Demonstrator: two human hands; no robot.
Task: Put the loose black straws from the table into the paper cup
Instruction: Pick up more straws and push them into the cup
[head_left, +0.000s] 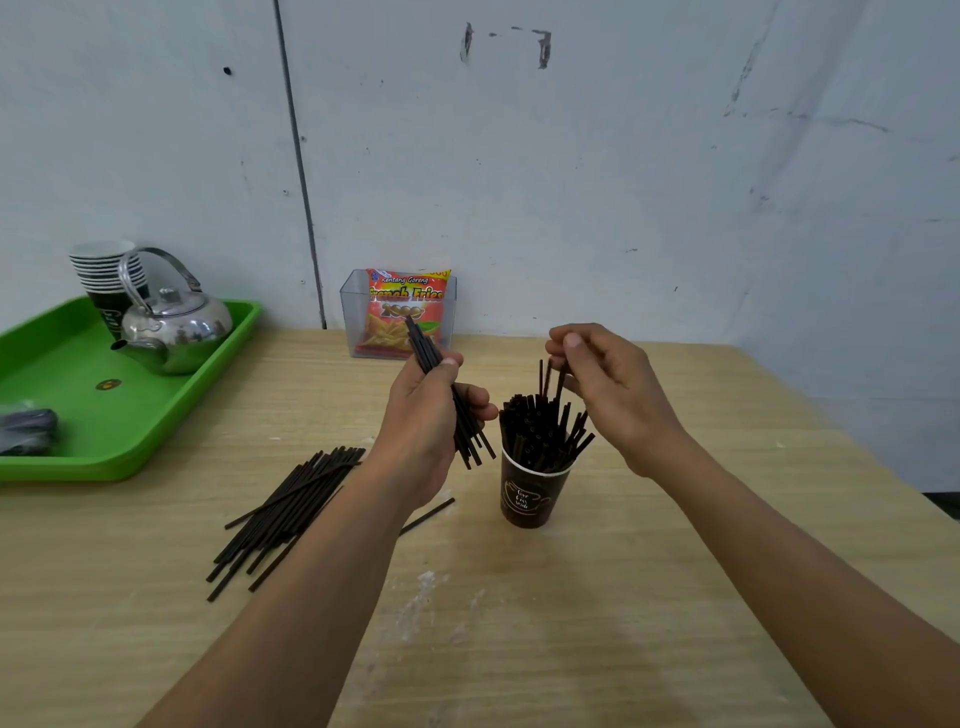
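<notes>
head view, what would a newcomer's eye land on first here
The left hand grips a bundle of black straws at centre while the right hand pinches straws over the packed paper cup. A loose straw pile lies left of the cup, and a bright green tray holding a shiny kettle sits far left.

Plenty to read on the snack packet (406, 312), standing in the clear box (347, 317) at the back of the tabletop (675, 519): "Kentang Goreng" in small letters up top, "French Fries" in big yellow across the middle, "2000" right under it. A yellow flash at the packet's top right carries digits, too cut off to read. The paper cup (524, 501) shows white script inside a cup outline, too small to make out. White lettering on the stacked cups (106, 306) too, half hidden behind the kettle (176, 327), unreadable
</notes>
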